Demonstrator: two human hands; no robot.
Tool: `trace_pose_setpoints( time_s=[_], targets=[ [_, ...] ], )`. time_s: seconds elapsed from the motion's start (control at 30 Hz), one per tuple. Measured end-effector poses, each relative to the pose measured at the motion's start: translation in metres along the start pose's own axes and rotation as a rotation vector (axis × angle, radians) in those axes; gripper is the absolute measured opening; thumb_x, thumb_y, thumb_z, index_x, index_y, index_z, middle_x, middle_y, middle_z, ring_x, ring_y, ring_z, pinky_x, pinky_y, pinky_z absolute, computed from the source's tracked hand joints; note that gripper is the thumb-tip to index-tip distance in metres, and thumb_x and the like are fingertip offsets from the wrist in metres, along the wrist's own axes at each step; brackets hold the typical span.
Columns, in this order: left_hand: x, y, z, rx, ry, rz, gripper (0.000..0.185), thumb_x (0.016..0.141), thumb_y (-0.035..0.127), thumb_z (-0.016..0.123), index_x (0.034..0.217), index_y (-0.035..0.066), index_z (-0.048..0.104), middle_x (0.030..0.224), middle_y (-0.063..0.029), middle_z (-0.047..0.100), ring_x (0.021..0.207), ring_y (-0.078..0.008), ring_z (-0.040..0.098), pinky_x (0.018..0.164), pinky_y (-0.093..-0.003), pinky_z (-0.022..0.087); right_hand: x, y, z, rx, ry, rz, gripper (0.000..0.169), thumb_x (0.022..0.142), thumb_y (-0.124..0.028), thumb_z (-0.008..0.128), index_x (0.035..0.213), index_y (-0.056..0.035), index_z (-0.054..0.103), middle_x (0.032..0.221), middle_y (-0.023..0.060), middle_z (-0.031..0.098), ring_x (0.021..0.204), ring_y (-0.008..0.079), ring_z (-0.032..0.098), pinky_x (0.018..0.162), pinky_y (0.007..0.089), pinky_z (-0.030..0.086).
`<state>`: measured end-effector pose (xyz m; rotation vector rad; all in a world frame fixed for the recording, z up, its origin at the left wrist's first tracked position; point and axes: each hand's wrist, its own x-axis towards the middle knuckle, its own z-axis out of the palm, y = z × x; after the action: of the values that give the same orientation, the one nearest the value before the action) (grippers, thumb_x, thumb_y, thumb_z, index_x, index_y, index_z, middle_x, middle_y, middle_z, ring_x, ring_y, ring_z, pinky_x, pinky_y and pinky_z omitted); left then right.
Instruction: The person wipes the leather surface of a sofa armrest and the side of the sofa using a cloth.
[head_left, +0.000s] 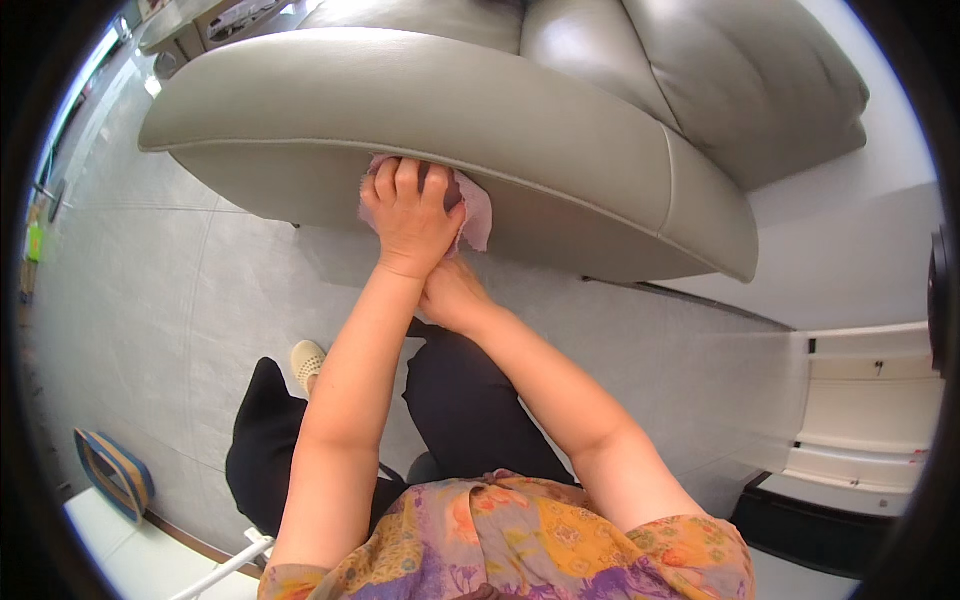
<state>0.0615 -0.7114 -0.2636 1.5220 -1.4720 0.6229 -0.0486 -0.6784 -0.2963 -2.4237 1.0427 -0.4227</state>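
Observation:
My left hand (412, 217) is on a pink cloth (474, 210), fingers bent over it, and holds it against the outer side panel (555, 232) of a grey leather sofa. The cloth lies just under the piped seam of the padded armrest (420, 90). Its edges stick out on both sides of my fingers. Just below the left wrist is my right hand (454, 294), partly covered by that wrist. Its fingers are hidden, so I cannot see whether it holds anything.
Seat and back cushions (742, 82) lie beyond the armrest. Grey floor tiles (142, 300) spread below. A blue and tan striped basket-like object (112, 472) stands at lower left. At right are a white wall (840, 247), a white cabinet (862, 397) and a black box-like object (817, 525).

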Motion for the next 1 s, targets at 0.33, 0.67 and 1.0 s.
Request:
trace_pose_setpoints(
  time_s=[0.33,0.67,1.0],
  targets=[
    [-0.051,0.007,-0.028,-0.268,-0.203,0.082,0.062,0.086,0.02,0.066,0.142,0.009,0.043,0.149,-0.018,0.034,0.137,-0.0446,0.031,0.11,-0.0585,0.025,0.022,0.029,0.001,-0.452,0.734,0.024,0.058,0.086,-0.031,0.062,0.142,-0.0285,0.049,0.117,0.0039,0.062,0.094,0.023,0.064,0.077,0.0462,0.048],
    [-0.043,-0.005,-0.026,0.063,-0.518,0.581,0.059,0.09,0.019,0.062,0.146,0.015,0.045,0.156,-0.014,0.031,0.145,-0.0365,0.025,0.115,-0.0603,0.017,-0.067,0.151,-0.055,-0.456,1.135,0.646,0.029,0.09,-0.023,0.056,0.116,-0.0149,0.066,0.113,0.0102,0.065,0.086,0.0299,0.065,0.073,0.0448,0.049],
    [-0.033,0.051,0.04,0.343,-0.535,0.934,0.064,0.088,0.025,0.059,0.149,0.032,0.04,0.159,0.0081,0.028,0.148,-0.0221,0.017,0.113,-0.0653,0.009,-0.049,0.185,-0.026,0.271,1.331,0.461,0.08,0.089,-0.029,0.058,0.149,0.0061,0.017,0.156,0.0296,0.003,0.145,0.0467,0.006,0.118,0.0534,0.006]
  ],
)
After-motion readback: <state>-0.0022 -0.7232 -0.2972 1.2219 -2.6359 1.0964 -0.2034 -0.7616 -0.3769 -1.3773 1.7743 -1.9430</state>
